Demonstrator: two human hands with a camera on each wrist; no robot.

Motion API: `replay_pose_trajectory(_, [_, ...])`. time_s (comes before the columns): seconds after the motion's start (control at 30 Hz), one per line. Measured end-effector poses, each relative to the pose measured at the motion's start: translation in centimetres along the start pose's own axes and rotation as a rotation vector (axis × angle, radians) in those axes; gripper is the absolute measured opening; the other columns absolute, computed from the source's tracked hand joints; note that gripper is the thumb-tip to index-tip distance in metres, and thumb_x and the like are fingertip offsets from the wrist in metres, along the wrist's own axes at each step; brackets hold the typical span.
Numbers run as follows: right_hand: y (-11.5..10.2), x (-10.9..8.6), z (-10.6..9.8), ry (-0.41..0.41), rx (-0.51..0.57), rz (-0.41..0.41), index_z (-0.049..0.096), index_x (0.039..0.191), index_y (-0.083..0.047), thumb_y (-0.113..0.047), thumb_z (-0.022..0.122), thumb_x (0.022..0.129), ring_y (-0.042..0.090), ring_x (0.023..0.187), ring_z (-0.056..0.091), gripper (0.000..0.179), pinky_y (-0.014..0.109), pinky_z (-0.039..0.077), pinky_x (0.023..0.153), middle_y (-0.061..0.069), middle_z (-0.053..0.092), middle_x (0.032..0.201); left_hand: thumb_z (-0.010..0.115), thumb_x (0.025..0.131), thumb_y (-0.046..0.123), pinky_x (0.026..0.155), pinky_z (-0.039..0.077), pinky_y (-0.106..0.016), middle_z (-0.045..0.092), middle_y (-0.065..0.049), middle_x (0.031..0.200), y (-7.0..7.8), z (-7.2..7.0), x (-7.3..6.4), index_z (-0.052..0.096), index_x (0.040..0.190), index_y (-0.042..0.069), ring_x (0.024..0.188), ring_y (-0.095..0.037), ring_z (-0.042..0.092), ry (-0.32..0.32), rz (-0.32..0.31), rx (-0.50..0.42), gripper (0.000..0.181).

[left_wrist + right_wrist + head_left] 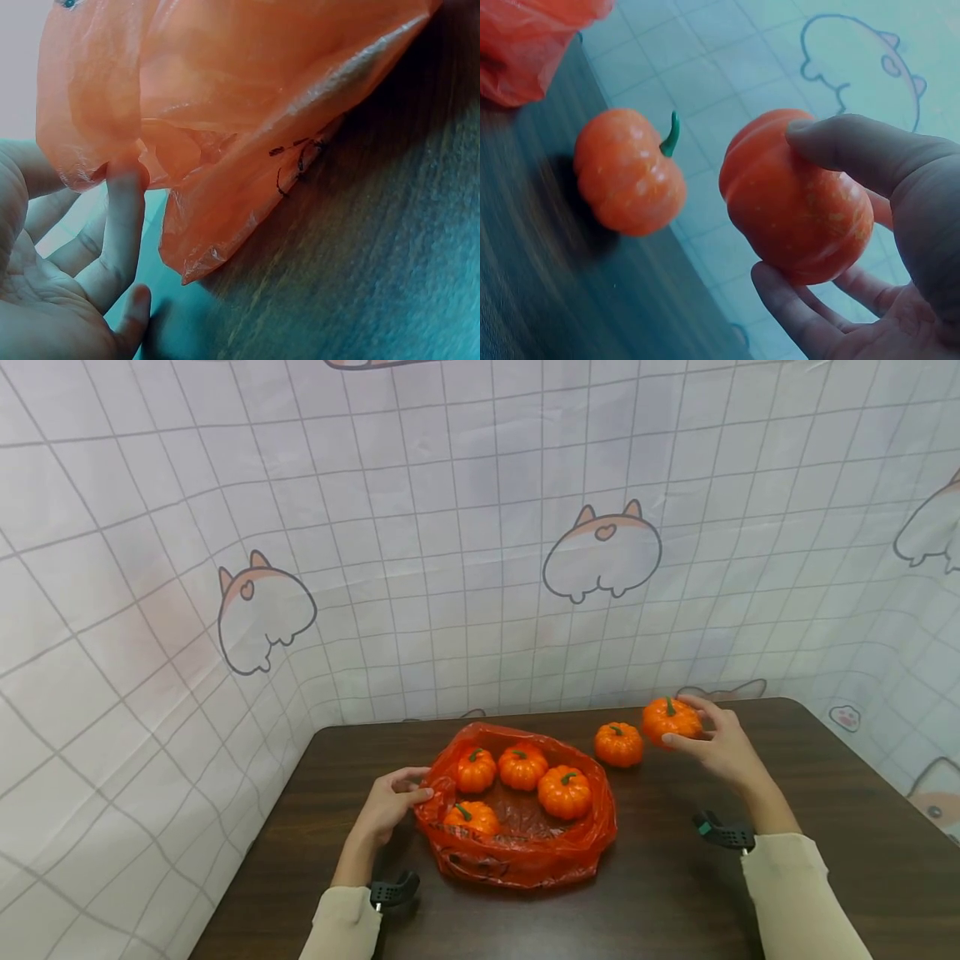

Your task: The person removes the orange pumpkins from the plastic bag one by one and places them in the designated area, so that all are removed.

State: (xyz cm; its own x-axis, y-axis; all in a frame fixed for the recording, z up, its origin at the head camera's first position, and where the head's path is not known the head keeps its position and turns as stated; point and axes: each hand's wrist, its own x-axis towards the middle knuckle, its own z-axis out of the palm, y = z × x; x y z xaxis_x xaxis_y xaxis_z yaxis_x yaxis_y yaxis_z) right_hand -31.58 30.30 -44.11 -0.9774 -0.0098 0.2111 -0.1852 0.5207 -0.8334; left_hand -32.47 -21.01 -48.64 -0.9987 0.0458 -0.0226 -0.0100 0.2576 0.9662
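Note:
My right hand holds a small orange pumpkin between thumb and fingers, lifted over the table's far right part. In the right wrist view the thumb lies across one side of this pumpkin, the fingers on the other. Just left of it a second pumpkin with a green stem stands on the table. A red plastic bag lies with its mouth spread wide, several small pumpkins inside. At the bag's left rim, my left hand pinches the thin plastic.
Everything rests on a dark wooden table. Behind it hangs a white gridded cloth with cartoon animal prints, close along the far edge. Each wrist carries a black device.

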Motion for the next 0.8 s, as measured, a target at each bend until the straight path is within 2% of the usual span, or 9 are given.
replay_pose_trajectory(0.2, [1.1,-0.1,-0.3,0.034,-0.017,0.025,0.031,0.16,-0.01,-0.036,0.072,0.096,0.059,0.128,0.043,0.08,0.064,0.048,0.094,0.038,0.02,0.15,0.075,0.091,0.009,0.069,0.053,-0.031,0.068,-0.01,0.091,0.1,0.0,0.0,0.069,0.128,0.006,0.077,-0.017,0.061,-0.012,0.002,-0.011,0.038])
replay_pose_trajectory(0.3, [1.7,-0.1,-0.1,0.051,-0.03,0.041,0.029,0.16,-0.007,-0.037,0.071,0.096,0.058,0.13,0.038,0.082,0.068,0.045,0.094,0.04,0.021,0.151,0.075,0.091,0.008,0.07,0.053,-0.031,0.068,-0.008,0.089,0.1,0.0,0.1,0.069,0.128,0.006,0.077,-0.017,0.062,-0.019,-0.006,-0.019,0.037])
replay_pose_trajectory(0.53, [3.6,0.4,0.6,0.096,-0.008,0.105,0.02,0.162,-0.004,-0.037,0.069,0.098,0.058,0.132,0.035,0.087,0.073,0.039,0.103,0.043,0.019,0.151,0.075,0.091,0.007,0.071,0.053,-0.03,0.067,-0.006,0.087,0.0,0.0,0.2,0.07,0.127,0.006,0.078,-0.016,0.062,-0.017,-0.015,-0.03,0.037])
replay_pose_trajectory(0.8, [4.7,0.5,1.3,0.071,-0.005,0.142,0.02,0.161,-0.001,-0.036,0.068,0.099,0.055,0.13,0.037,0.086,0.069,0.039,0.105,0.043,0.023,0.151,0.075,0.09,0.008,0.07,0.053,-0.031,0.067,-0.005,0.087,-0.1,0.0,0.2,0.07,0.128,0.006,0.077,-0.016,0.062,-0.018,-0.018,-0.037,0.038])
